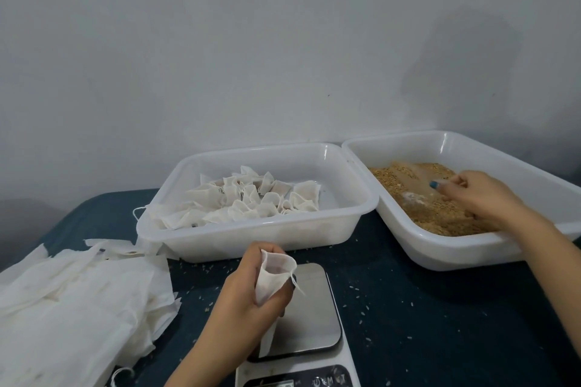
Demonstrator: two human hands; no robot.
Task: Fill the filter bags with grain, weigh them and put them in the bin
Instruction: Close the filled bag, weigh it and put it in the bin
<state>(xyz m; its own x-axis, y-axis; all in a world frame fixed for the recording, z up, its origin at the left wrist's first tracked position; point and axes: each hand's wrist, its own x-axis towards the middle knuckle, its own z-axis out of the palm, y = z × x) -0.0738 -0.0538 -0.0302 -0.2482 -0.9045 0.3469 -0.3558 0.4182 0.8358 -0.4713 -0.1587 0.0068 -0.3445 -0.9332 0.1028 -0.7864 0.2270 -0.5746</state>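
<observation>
Left hand pinches a filter bag above the scale; grain clutched in the curled fingers of the right hand could spill crossing over.

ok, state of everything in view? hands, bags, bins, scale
filter bag: mouth open, held upright over the scale
left hand: grips the filter bag
right hand: down in the grain, fingers curled; too blurred to tell its grip
grain bin: partly filled
middle bin: holds a heap of filled bags
empty bags: flat, loose pile on the table
scale: display cut off, unreadable
</observation>
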